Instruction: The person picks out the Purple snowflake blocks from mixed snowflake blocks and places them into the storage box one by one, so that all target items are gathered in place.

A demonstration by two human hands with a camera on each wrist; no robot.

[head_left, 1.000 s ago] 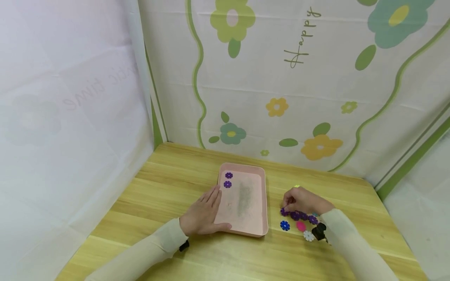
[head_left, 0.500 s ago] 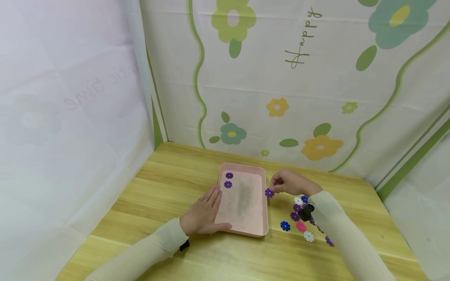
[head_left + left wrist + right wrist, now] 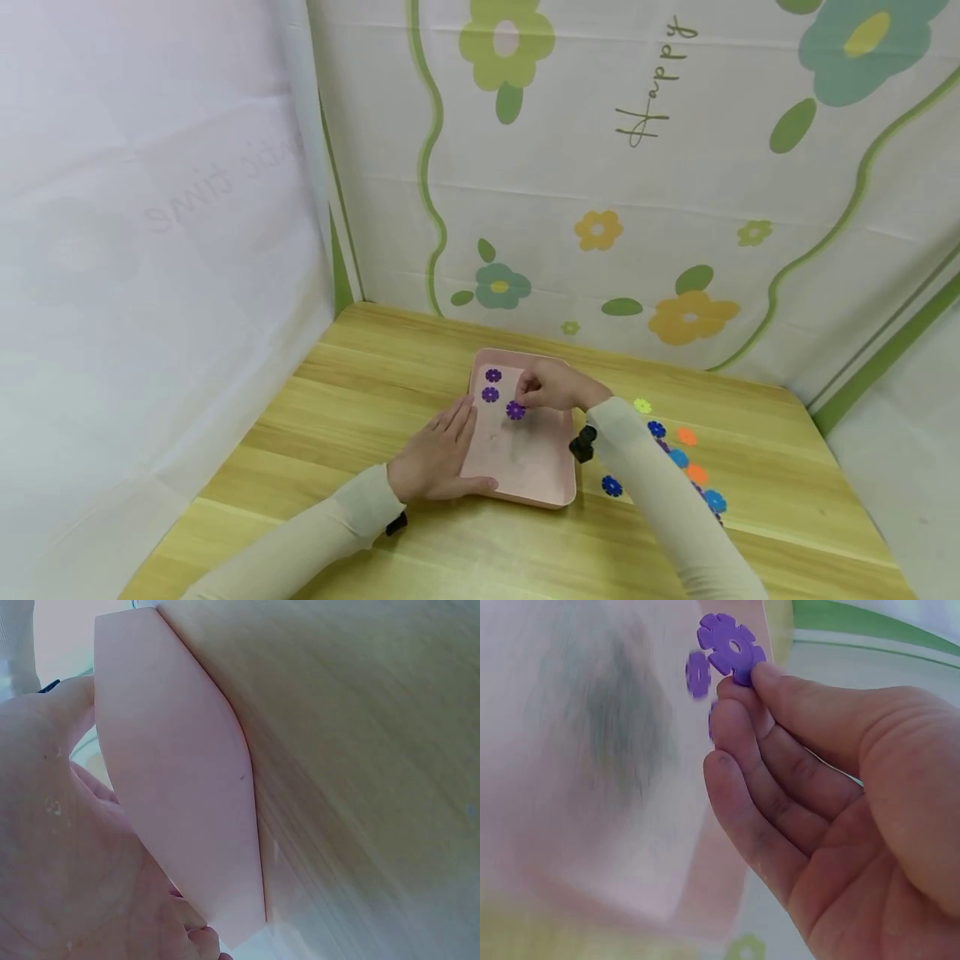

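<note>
In the head view my right hand [image 3: 555, 385] is over the pink tray [image 3: 536, 475], pinching a purple snowflake disc [image 3: 515, 410] between thumb and index finger. The right wrist view shows this notched disc [image 3: 733, 646] with a hole in its middle, held by its edge. Two more purple snowflake discs lie in the tray's far left corner, a farther one [image 3: 492, 376] and a nearer one [image 3: 490, 395]. My left hand [image 3: 435, 454] rests on the tray's left edge, fingers straight and thumb spread along the near side. Its palm faces the tray wall [image 3: 176, 765].
Right of the tray, loose snowflake discs lie on the wooden table [image 3: 337, 400], among them a dark blue one [image 3: 612, 486], a yellow one [image 3: 642, 406] and an orange one [image 3: 687, 436]. My right sleeve [image 3: 660, 492] covers part of them. Printed cloth [image 3: 555, 167] hangs behind the table.
My right hand has lifted a purple snowflake disc from the loose ones and carried it left over the tray. My left hand has stayed on the tray's edge.
</note>
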